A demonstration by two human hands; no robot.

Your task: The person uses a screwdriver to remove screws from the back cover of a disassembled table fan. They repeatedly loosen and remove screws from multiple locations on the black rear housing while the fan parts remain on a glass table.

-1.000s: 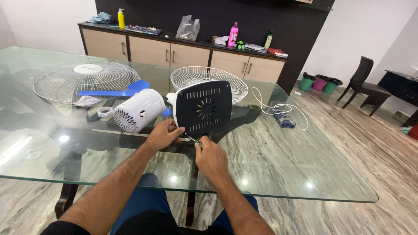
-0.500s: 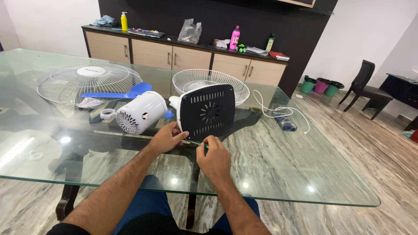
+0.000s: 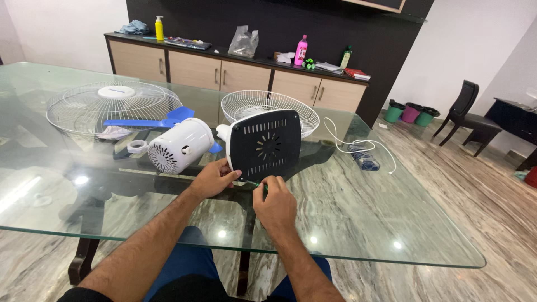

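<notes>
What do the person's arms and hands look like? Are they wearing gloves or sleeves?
No gloves: the left hand and right hand are bare, with no rings or watch that I can see. Both forearms are bare too. A bit of dark sleeve shows only near the left arm's upper end. Blue trousers show below the glass.

On the glass table: motor housing left of base plate; guard behind it; cable right.
</notes>
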